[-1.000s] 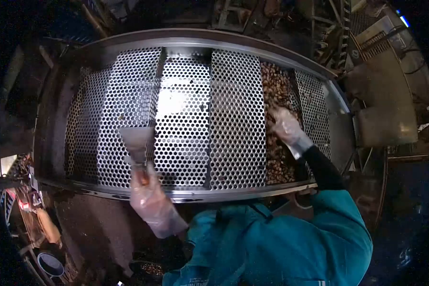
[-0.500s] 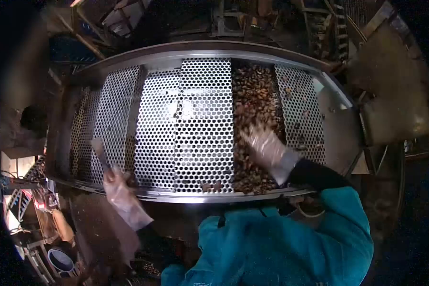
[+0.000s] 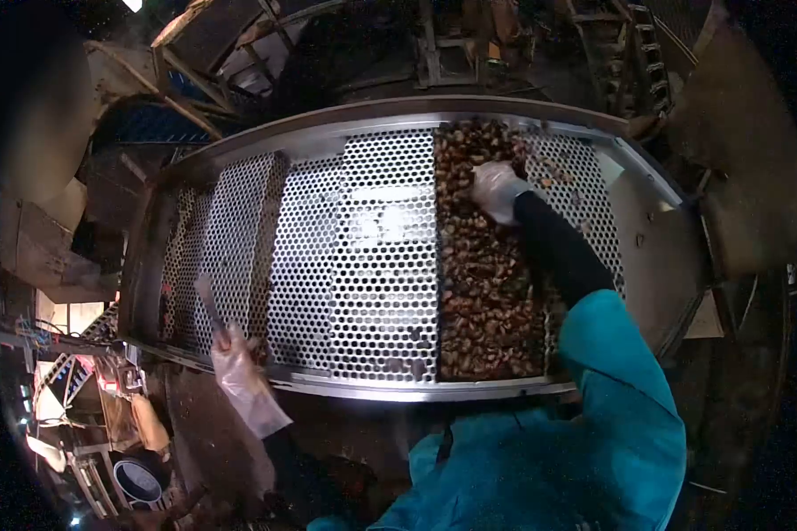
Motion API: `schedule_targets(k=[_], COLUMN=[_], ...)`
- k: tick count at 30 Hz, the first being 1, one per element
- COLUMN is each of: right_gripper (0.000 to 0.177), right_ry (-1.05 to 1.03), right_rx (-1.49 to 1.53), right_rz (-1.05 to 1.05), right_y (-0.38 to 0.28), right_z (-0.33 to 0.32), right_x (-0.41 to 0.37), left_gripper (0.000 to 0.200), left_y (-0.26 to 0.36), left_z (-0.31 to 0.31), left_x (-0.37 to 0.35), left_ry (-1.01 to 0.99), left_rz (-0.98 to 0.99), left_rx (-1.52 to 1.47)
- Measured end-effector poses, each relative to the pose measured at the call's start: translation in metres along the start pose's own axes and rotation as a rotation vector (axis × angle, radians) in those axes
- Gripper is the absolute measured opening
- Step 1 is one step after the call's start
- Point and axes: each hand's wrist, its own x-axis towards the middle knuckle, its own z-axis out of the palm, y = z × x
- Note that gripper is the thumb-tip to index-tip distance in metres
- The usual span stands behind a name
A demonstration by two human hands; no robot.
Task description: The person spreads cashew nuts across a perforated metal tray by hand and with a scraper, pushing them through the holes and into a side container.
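My left hand point(image 3: 236, 365), in a thin clear glove, is closed around the handle of a narrow flat tool with a pale tip point(image 3: 206, 290). It is held at the near edge of a long metal tray point(image 3: 398, 390), with the tip pointing away over the perforated plates. My right hand point(image 3: 499, 189), gloved the same way, reaches to the far part of a band of small brown nut-like pieces point(image 3: 483, 301). Its fingers point down at the pieces and are mostly hidden.
Perforated metal plates point(image 3: 385, 265) in stepped sections lie left of the brown pieces. Another perforated plate point(image 3: 584, 186) on the right carries scattered bits. A round tub point(image 3: 139, 479) stands at lower left, and wooden frames point(image 3: 173, 97) stand behind the tray.
My right hand has moved from the middle of the brown pieces to their far end, its spread fingers now turned down. My left hand still grips the tool; the whole view has shifted slightly.
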Motion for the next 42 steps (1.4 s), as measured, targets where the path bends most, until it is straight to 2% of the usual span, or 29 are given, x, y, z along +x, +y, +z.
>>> schedule_targets(k=[1,2,3,4,6,7,9,11,13,14,15,16,18,19,20,21,23,25,27,28,30,31,33,34,35,37,38,39,42], right_gripper=[0.017,0.013,0.010,0.010,0.015,0.008,0.026,0.016,0.019,0.024,0.029,0.035,0.047,0.052,0.045,0.043,0.057,0.085,0.089,0.081,0.065,0.058,0.063,0.067,0.060,0.051,0.049,0.047,0.041], right_ry=[-0.076,0.023,0.089,0.163,0.308,0.517,0.938,0.900,0.097,0.040,-0.021,-0.184,-0.496,-0.601,-0.471,-0.325,0.079,-0.312,-0.466,-0.459,-0.253,-0.156,0.057,0.221,0.303,0.492,0.609,0.561,0.151], right_rx=[0.189,0.527,0.852,1.166,1.791,1.777,1.675,1.617,2.082,1.889,1.447,1.240,1.101,1.079,0.970,0.843,0.792,0.541,0.451,0.437,0.481,0.463,0.183,0.173,-0.806,-1.410,-1.029,-0.750,0.100], right_rz=[-0.067,-0.161,-0.290,-0.244,-0.129,-0.210,-0.362,-0.656,-0.613,-0.417,-0.155,0.003,0.203,0.216,0.061,-0.072,-0.176,-0.251,-0.248,-0.243,-0.249,-0.238,-0.235,-0.294,-0.268,-0.162,-0.134,-0.164,-0.134], right_y=[0.019,0.039,0.059,0.047,0.008,-0.006,-0.033,-0.030,-0.019,-0.037,-0.063,-0.080,-0.094,-0.099,-0.100,-0.101,-0.134,-0.116,-0.091,-0.086,-0.085,-0.081,-0.056,-0.024,-0.012,0.007,0.016,0.027,0.049], right_z=[0.003,0.000,-0.003,-0.010,-0.029,-0.041,-0.063,-0.034,-0.030,-0.052,-0.089,-0.122,-0.178,-0.201,-0.221,-0.242,-0.195,-0.247,-0.222,-0.212,-0.184,-0.172,-0.163,-0.105,-0.046,-0.018,-0.039,-0.051,-0.092], right_x=[0.004,-0.008,-0.019,-0.033,-0.063,-0.065,-0.068,-0.082,-0.118,-0.127,-0.137,-0.142,-0.157,-0.167,-0.184,-0.201,-0.232,-0.250,-0.249,-0.248,-0.228,-0.212,-0.189,-0.178,-0.156,-0.117,-0.102,-0.086,-0.047], left_gripper=[0.031,0.032,0.031,0.031,0.034,0.039,0.042,0.038,0.034,0.032,0.030,0.030,0.031,0.031,0.032,0.034,0.038,0.039,0.039,0.039,0.036,0.040,0.043,0.036,0.030,0.033,0.035,0.040,0.033], left_y=[-0.005,-0.013,-0.035,-0.057,-0.027,-0.005,-0.051,-0.061,-0.054,-0.043,-0.032,-0.049,-0.092,-0.102,-0.109,-0.108,-0.101,-0.100,-0.082,-0.052,0.021,0.018,-0.061,-0.055,-0.050,-0.003,0.004,-0.014,-0.062], left_z=[0.008,0.014,0.014,0.013,0.016,0.021,0.019,0.036,0.034,0.031,0.028,0.024,0.018,0.014,0.010,-0.001,-0.004,0.010,0.014,0.022,0.025,0.019,0.013,0.017,0.022,0.010,0.006,-0.003,0.007], left_x=[-0.008,-0.014,0.001,0.015,0.023,0.011,0.013,0.001,0.019,0.030,0.040,0.055,0.075,0.078,0.078,0.088,0.074,0.027,0.011,-0.008,-0.028,-0.013,0.015,0.009,0.003,0.003,0.003,0.020,0.023], left_ry=[-0.022,-0.044,-0.002,0.061,0.054,0.104,-0.093,-0.092,0.001,0.017,0.035,-0.048,-0.123,-0.108,-0.085,-0.014,0.012,-0.071,-0.101,-0.109,-0.022,0.014,-0.070,-0.040,-0.010,0.002,0.008,-0.049,-0.133], left_rz=[0.001,0.002,0.209,0.412,0.137,0.013,0.142,0.421,0.382,0.282,0.183,0.264,0.431,0.518,0.605,0.797,0.902,0.721,0.397,0.237,-0.041,-0.093,0.309,0.279,0.249,0.172,0.134,0.049,0.126], left_rx=[0.068,0.135,0.220,0.314,0.191,0.179,-0.013,0.239,0.138,0.115,0.090,0.049,0.094,0.182,0.266,0.386,0.396,0.178,0.158,0.151,0.076,0.041,-0.133,-0.115,-0.098,0.034,0.099,-0.106,0.015])
